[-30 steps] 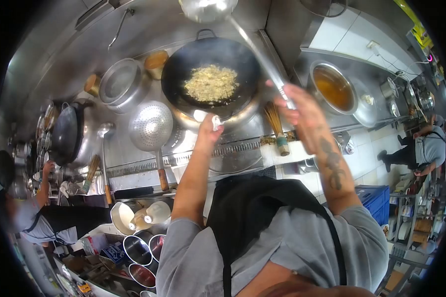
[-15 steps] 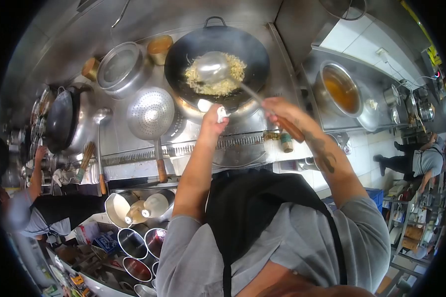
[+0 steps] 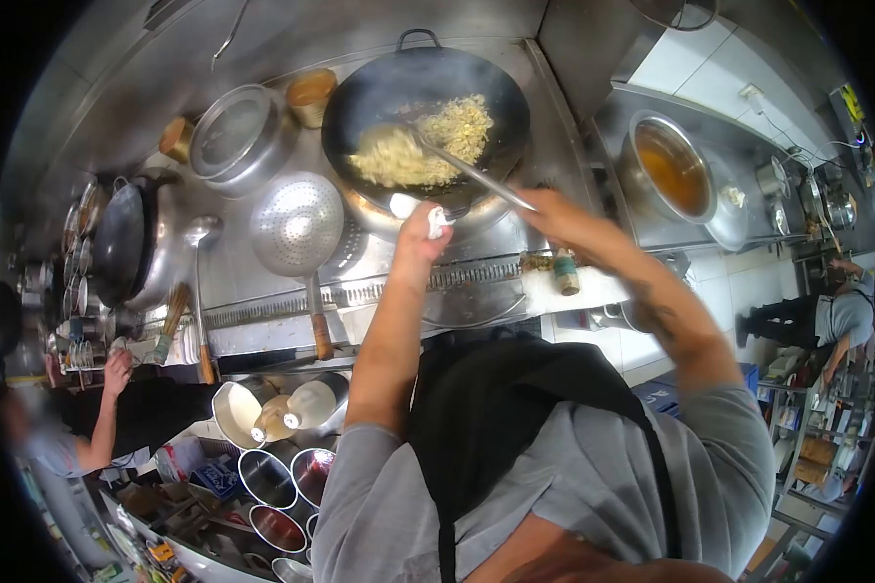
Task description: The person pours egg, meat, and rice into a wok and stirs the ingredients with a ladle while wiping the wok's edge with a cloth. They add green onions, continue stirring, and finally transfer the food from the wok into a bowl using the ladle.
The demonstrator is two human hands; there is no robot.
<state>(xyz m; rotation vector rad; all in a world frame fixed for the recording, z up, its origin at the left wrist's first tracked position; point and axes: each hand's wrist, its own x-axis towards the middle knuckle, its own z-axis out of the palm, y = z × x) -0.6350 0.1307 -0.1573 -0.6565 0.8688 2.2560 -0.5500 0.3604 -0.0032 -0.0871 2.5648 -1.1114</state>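
A large black wok (image 3: pixel 501 126) stands over the burner ahead of me, with pale yellow chopped food (image 3: pixel 457 131) in it that may be fried rice. At the wok's near rim, my left hand (image 3: pixel 420 238) is closed around a white cloth (image 3: pixel 437 222), apparently over the near handle. My right hand (image 3: pixel 559 216) grips a metal ladle (image 3: pixel 472 173) by its handle. The ladle's bowl is down in the food on the wok's left side, smeared by motion and partly covered by food.
A perforated skimmer (image 3: pixel 297 225) and lidded pot (image 3: pixel 233 136) lie left of the wok. A bamboo brush (image 3: pixel 173 316) and another ladle (image 3: pixel 202 233) are farther left. A pot of brown liquid (image 3: pixel 671 170) stands right. Co-workers (image 3: pixel 78 428) are at both sides; several containers (image 3: pixel 267 476) sit below left.
The ladle has gone from above the food down into it, pushing part of it left. My right hand has turned over and moved slightly. My left hand stays at the rim.
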